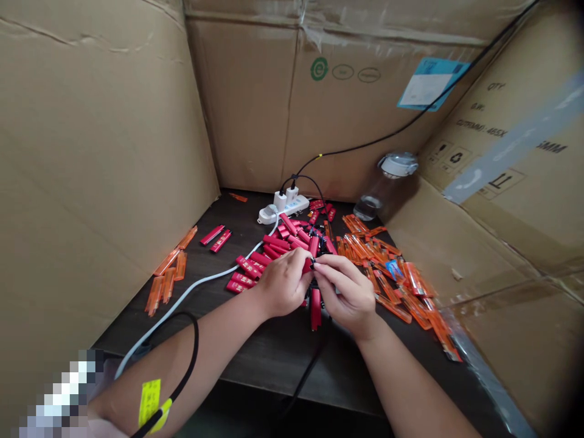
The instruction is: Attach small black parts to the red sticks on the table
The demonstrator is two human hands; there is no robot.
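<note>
Over the middle of the dark table my left hand (283, 281) is closed around a red lighter (308, 266), most of which its fingers hide. My right hand (349, 292) meets it from the right, thumb and fingertips pinched at the lighter's black top end. Whether a separate small part sits in that pinch, I cannot tell. Just behind and left of the hands lies a loose heap of red lighters (277, 242), some with black tops. One more red lighter (316, 311) lies below the hands, pointing toward me.
Many clear orange lighters (387, 286) spread along the right; several more orange ones (168, 274) lie left, near two red lighters (215, 238). A white power strip (285, 210) with cables and a water bottle (383, 188) stand behind. Cardboard walls (255, 109) enclose the table (264, 359).
</note>
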